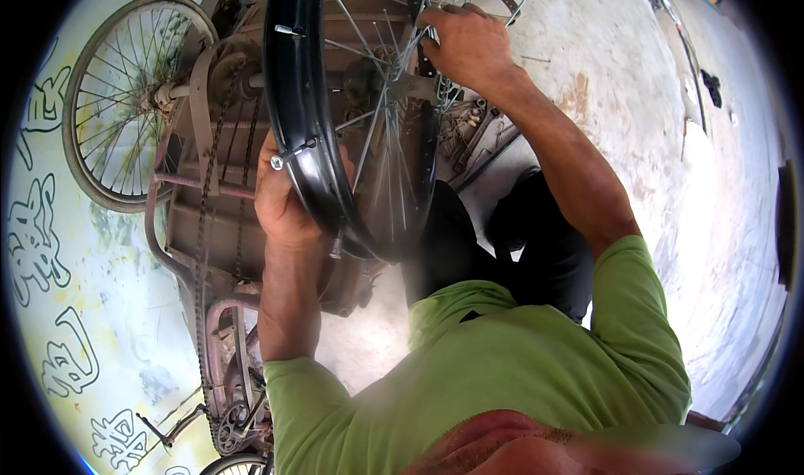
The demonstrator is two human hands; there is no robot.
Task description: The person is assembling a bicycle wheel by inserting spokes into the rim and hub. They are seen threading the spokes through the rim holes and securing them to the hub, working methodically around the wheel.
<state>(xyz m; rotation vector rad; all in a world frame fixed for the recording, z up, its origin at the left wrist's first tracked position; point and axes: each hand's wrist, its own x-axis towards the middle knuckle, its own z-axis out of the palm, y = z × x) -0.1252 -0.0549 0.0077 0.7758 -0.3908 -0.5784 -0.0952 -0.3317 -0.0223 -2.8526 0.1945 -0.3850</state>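
A black bicycle wheel rim with thin silver spokes stands upright in front of me. My left hand grips the near side of the rim from behind, next to a silver valve or bolt sticking out. My right hand is closed on the far side of the rim, fingers pinched around a small silver tool or spoke end. The hub sits between both hands.
An overturned rusty cargo tricycle frame with a chain and a spoked wheel lies at the left. Loose metal tools lie on the concrete floor. A painted wall is at the far left.
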